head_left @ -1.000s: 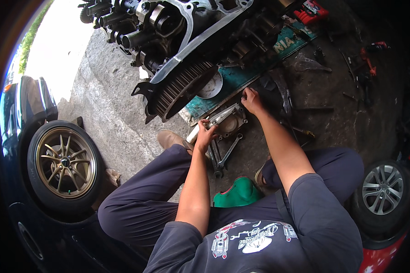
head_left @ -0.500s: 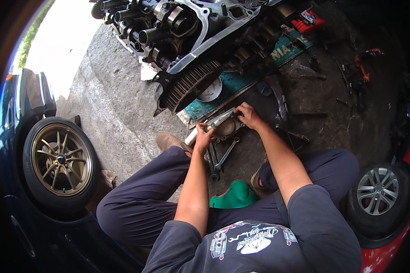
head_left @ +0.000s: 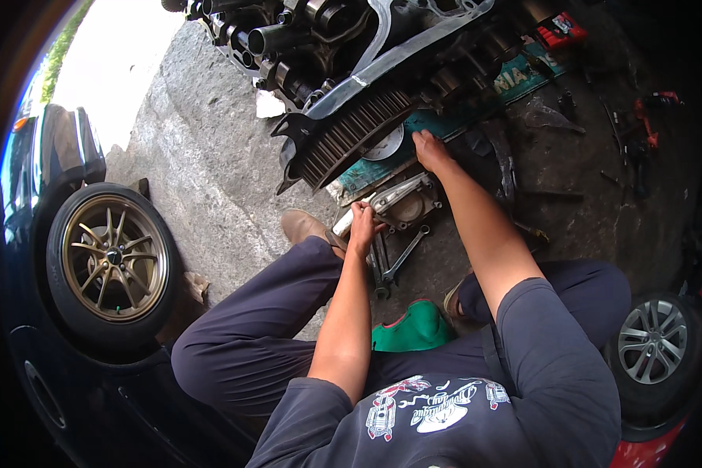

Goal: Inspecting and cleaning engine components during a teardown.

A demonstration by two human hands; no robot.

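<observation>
- While the pale metal cover (head_left: pixel 410 204) is touched by the left hand (head_left: pixel 362 222), the right hand (head_left: pixel 429 148) has been taken off its right end, where it was placed half a second ago.
- Right hand is now brought farther out, over the near edge of the teal board (head_left: pixel 360 179), just right of the round pale dish (head_left: pixel 388 147); fingers are bunched, but whether anything is pinched cannot be told.
- Left fingers are rested on the cover's left end; a firm clamp cannot be confirmed.
- Cover is left lying on the floor, along the board's near side, below the toothed pulley (head_left: pixel 355 139); no clear shift is seen.
- Meaning: two-handed handling is broken off, contact being kept by the left hand only.
- Wrenches (head_left: pixel 408 252) are left untouched, just nearer than the cover.
</observation>
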